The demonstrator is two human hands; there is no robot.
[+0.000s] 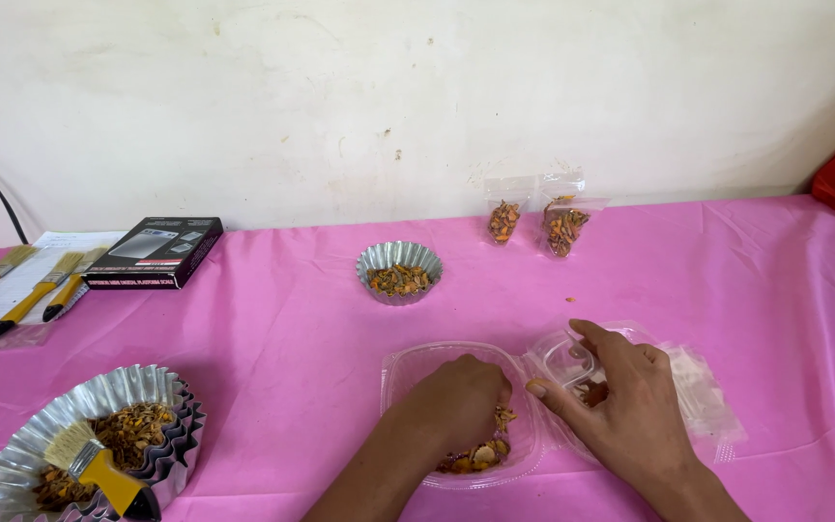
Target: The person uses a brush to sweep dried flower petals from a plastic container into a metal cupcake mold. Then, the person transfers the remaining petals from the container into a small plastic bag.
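Low in the frame's centre, my left hand [461, 401] is bunched on dried bits in the clear tray [408, 367]; my right hand [620, 406] pinches a small clear bag [572, 360] (more beneath). Farther up, filled bags [533, 222] stand by the wall.

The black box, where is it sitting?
The black box lies far left on the pink tablecloth, near the wall, beside the yellow-handled brushes.

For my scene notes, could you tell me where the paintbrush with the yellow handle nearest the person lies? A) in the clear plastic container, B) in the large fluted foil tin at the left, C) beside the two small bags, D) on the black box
B: the yellow-handled brush rests on the dried pieces inside the large fluted foil tin at the table's left front.
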